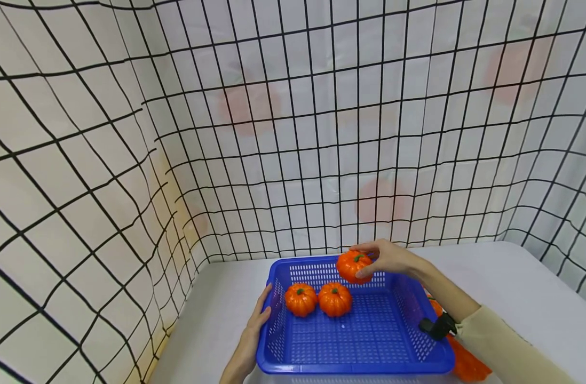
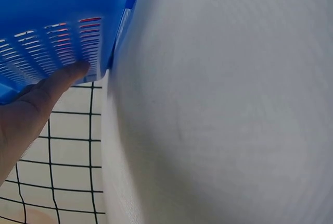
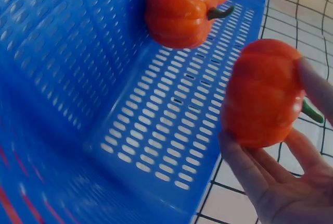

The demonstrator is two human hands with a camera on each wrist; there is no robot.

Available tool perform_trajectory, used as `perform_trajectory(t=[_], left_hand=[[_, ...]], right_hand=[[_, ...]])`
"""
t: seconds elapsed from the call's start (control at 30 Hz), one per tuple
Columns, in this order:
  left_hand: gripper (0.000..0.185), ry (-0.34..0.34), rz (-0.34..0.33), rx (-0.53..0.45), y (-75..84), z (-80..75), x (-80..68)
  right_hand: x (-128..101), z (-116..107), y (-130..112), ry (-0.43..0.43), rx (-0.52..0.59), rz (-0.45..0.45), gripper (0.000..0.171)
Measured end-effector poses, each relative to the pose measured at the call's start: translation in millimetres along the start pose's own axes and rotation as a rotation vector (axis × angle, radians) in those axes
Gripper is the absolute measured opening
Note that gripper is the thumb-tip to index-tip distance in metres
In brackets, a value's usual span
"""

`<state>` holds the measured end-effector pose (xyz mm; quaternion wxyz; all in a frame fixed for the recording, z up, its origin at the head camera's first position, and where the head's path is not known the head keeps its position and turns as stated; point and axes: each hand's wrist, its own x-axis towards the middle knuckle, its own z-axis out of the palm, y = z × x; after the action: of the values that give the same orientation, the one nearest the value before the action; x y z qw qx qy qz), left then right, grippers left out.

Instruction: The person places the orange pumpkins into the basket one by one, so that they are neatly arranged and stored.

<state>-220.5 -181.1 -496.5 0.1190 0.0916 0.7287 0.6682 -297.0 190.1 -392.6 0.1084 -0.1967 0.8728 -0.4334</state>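
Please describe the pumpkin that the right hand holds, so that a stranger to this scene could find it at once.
Find the blue basket on the white table. At its far rim, the right hand grips a small orange pumpkin in the air. The two other pumpkins lie side by side on the basket floor, untouched; only this one is lifted and held.

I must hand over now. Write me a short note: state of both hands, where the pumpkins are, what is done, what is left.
Right hand: holds one pumpkin in its grip above the far edge of the blue basket.
Left hand: open, fingers resting on the basket's left wall.
Done: two pumpkins lie side by side in the basket.
Left: the held pumpkin is not yet set down; more orange things lie on the table right of the basket, partly hidden.
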Motion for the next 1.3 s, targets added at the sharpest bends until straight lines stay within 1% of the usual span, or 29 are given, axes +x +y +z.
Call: perform_trajectory(t=[0.17, 0.33, 0.43, 0.67, 0.83, 0.97, 1.1, 1.3], left_hand=[[0.062, 0.001, 0.014, 0.006, 0.9, -0.8, -0.8], [0.063, -0.009, 0.003, 0.002, -0.8, -0.8, -1.0], [0.063, -0.014, -0.003, 0.009, -1.9, -1.2, -1.1], [0.064, -0.010, -0.016, 0.012, -2.2, -0.1, -2.0], [0.063, -0.012, -0.012, 0.017, -1.2, 0.4, -1.2], [0.063, -0.010, -0.012, 0.022, -0.6, 1.2, -1.2], [0.063, -0.012, -0.008, 0.021, -0.6, 1.7, -1.1], [0.064, -0.002, -0.006, 0.026, -0.8, 1.3, -0.8]], right_hand=[[-3, 0, 0, 0.020, -0.022, 0.042, 0.073], [-7, 5, 4, 0.025, -0.091, 0.123, 0.069], [-7, 10, 10, 0.018, -0.112, 0.179, 0.066], [-6, 20, 17, -0.015, -0.067, 0.286, 0.067], [-6, 21, 19, 0.002, -0.046, 0.369, 0.068], [-4, 25, 23, 0.010, -0.075, 0.389, 0.067], [-3, 29, 25, 0.014, -0.123, 0.391, 0.065], [-4, 31, 24, 0.014, -0.108, 0.436, 0.067]])
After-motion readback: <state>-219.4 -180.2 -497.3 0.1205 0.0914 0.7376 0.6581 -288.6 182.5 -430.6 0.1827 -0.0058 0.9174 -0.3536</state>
